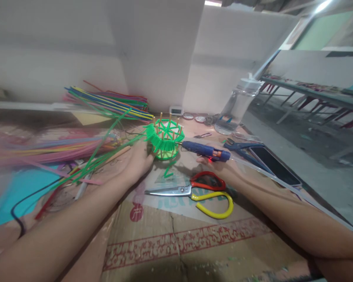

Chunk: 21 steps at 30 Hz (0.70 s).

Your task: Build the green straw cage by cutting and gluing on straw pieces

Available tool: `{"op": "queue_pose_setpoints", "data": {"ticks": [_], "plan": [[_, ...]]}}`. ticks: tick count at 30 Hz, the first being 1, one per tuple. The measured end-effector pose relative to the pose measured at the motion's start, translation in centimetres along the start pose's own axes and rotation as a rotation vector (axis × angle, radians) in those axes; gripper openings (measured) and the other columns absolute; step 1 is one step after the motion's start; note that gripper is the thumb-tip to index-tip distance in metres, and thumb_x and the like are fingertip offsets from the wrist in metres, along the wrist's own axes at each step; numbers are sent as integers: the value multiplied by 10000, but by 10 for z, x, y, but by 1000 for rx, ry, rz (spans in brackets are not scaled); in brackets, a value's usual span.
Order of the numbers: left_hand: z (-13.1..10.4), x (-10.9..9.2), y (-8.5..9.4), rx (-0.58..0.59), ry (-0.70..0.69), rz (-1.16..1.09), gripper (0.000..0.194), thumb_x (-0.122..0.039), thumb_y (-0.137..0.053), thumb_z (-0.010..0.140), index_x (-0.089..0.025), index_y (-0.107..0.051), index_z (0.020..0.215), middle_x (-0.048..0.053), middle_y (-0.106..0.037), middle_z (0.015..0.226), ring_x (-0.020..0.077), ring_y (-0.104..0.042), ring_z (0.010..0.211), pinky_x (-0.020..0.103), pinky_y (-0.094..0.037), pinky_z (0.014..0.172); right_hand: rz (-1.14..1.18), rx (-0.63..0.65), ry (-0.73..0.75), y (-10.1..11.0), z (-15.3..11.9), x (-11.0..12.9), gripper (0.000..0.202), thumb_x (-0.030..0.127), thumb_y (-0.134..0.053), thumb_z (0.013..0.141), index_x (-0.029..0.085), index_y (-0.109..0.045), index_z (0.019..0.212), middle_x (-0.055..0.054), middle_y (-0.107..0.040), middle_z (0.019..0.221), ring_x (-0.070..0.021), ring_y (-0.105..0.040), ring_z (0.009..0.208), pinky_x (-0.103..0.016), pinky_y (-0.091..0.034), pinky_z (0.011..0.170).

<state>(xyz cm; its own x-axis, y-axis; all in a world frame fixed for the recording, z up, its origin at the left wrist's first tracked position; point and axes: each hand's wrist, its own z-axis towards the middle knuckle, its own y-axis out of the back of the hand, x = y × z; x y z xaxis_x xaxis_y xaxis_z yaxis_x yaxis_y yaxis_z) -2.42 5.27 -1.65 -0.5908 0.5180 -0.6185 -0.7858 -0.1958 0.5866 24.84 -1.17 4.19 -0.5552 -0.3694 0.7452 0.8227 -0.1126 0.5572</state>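
Two-handed, touching a green peg-framed basket (165,137) on the surface (141,227) with half-curled left hand (141,158), fingertips hidden, and gripping a blue hot-glue gun (206,150) in right hand (214,164), just beyond scissors (191,191).

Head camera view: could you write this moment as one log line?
left hand: at green stick frame | right hand: holds blue glue gun, nozzle by frame | nearby: scissors, phone, clear bottle
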Motion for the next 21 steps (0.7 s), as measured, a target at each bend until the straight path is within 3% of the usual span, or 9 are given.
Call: {"op": "queue_pose_setpoints", "data": {"ticks": [9,16,21], "plan": [[0,-3,1,-5,-3,-16,93,-224,-567,835,-212,-552,926,55,-627,906,253,-600,902,401,-490,851,2,15,-7,2,-1,-2,316,526,-731,769,232,-617,749,-41,-663,722,-233,-613,676,-360,-471,608],[0,-1,0,5,29,-31,85,-267,-574,844,-213,-509,855,31,-603,800,223,-581,756,365,-496,726,-20,33,5,2,-1,-1,294,488,-736,778,226,-610,741,-26,-636,701,-203,-584,640,-337,-462,566],[0,-3,2,20,3,-52,85,-277,-564,861,-209,-536,904,47,-636,876,235,-608,848,383,-506,813,-20,35,7,1,-1,-5,310,496,-742,774,213,-617,749,-29,-638,705,-199,-581,646,-334,-472,580]]}}
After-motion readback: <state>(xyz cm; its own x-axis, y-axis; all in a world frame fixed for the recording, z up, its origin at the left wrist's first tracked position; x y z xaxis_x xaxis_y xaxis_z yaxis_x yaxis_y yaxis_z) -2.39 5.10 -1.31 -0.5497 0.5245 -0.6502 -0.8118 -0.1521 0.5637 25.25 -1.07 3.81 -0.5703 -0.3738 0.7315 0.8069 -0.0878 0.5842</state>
